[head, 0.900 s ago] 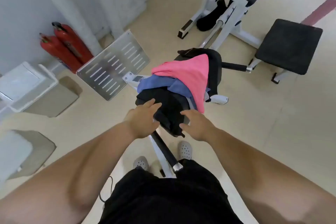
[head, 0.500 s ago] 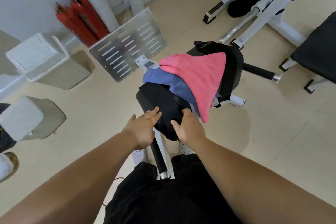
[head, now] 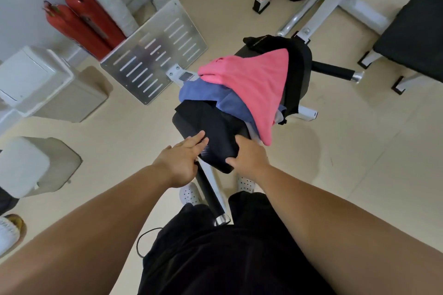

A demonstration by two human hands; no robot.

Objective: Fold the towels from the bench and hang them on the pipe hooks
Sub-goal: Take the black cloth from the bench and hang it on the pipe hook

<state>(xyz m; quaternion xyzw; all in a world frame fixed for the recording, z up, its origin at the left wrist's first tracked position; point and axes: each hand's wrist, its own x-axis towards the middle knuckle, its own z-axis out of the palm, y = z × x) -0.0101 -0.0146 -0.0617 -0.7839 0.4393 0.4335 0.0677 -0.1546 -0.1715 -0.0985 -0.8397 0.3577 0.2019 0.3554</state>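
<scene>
Piled on bench (head: 180, 124): crumpled pink towel (head: 254, 88) over blue towel (head: 199, 91), black towel (head: 215, 136) nearest. Touching black towel with straight-fingered left hand (head: 179, 163); gripping its near edge with curled right hand (head: 249, 158).

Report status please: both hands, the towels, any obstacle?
Left hand flat on black towel, right hand gripping its near edge. Pink towel and blue towel heaped behind. Nothing blocking.
</scene>
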